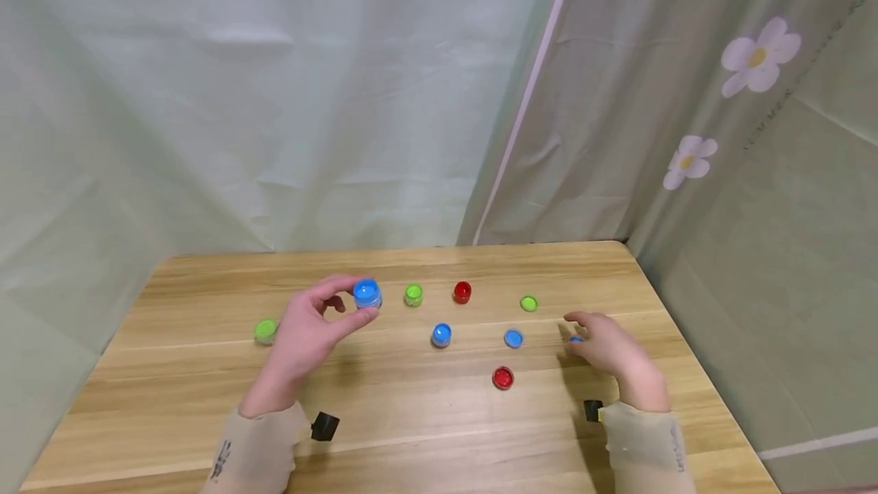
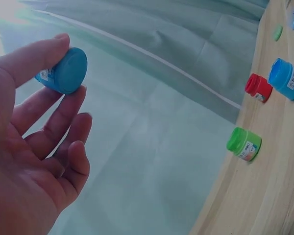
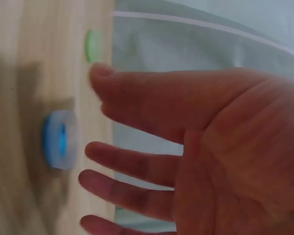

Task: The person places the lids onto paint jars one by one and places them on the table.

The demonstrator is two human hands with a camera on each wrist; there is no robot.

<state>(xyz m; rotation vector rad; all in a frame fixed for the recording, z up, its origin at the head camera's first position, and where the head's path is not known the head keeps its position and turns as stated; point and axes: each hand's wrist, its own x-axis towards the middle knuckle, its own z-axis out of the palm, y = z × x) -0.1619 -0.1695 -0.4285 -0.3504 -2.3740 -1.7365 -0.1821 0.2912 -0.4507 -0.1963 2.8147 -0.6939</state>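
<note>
My left hand (image 1: 305,330) holds a small blue paint jar (image 1: 366,293) above the table, pinching it between thumb and fingers. The jar's uncapped top shows in the head view; its smooth blue base (image 2: 72,71) shows in the left wrist view. On the right, my right hand (image 1: 613,348) hovers with fingers loosely extended over a blue lid (image 3: 60,140) on the table. A gap shows between the fingertips and that lid in the right wrist view. Most of the lid is hidden by the hand in the head view.
On the wooden table (image 1: 411,433) stand a green jar (image 1: 414,295), a red jar (image 1: 463,293) and another blue jar (image 1: 442,335). A green-topped jar (image 1: 265,331) is beside my left wrist. Green (image 1: 529,303), blue (image 1: 513,338) and red lids (image 1: 503,378) lie right of centre. Curtains (image 1: 309,97) hang behind.
</note>
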